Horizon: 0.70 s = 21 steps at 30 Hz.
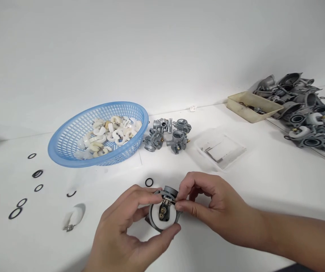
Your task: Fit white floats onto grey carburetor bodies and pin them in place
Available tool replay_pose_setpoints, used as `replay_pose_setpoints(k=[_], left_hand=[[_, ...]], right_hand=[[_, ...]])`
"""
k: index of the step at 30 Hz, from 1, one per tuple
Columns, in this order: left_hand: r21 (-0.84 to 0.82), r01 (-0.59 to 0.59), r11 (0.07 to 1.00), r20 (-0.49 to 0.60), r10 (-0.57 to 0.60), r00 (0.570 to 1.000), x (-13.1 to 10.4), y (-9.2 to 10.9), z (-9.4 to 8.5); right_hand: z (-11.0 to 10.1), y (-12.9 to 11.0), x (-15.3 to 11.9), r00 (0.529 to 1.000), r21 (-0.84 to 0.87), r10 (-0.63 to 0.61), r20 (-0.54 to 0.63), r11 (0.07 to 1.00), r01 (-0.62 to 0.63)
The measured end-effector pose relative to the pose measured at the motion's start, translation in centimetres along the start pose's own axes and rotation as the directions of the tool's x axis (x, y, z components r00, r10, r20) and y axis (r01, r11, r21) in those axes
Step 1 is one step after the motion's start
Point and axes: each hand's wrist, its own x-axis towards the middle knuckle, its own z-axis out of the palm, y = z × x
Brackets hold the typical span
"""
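Behind the white desk [264,177] rises a plain wall [162,49]. Over the desk's near side, the left hand [119,224] has its grip clamped around a carburetor body [170,191] holding a white float [172,218]; the right hand [221,209] has its grip pinched together beside the float, probably on a thin pin [173,202], mostly hidden.

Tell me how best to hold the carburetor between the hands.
Grip the carburetor by its round rim, probably best from the left, as the left hand does: the white float sits in its open face, turned toward the camera, and the right hand occupies the right side.
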Motion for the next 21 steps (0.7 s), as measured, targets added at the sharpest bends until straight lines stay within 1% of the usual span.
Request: replay_pose_setpoints(k=[2,4,8,11,21], left_hand=[[-0.010,0.022,1.000,-0.017,-0.022,1.000,-0.1,-0.1,0.2],[-0.007,0.018,1.000,-0.019,-0.018,1.000,-0.1,-0.3,0.2],[0.022,-0.053,0.998,0.010,0.053,0.999,-0.2,-0.8,0.2],[0.029,-0.066,0.997,-0.019,0.067,0.998,-0.4,-1.1,0.3],[-0.049,0.044,0.998,-0.035,-0.046,0.998,-0.1,-0.6,0.5]], right_hand=[[-0.1,0.0,0.2,1.000,-0.030,0.007,0.012,1.000,-0.006],[-0.3,0.0,0.3,1.000,-0.080,-0.007,0.013,0.997,0.008],[-0.4,0.0,0.6,0.999,-0.140,-0.047,0.012,0.989,0.048],[-0.5,0.1,0.8,0.998,-0.131,-0.042,0.038,0.990,0.047],[-1.5,0.3,1.0,0.984,-0.062,-0.067,0.168,0.995,0.078]])
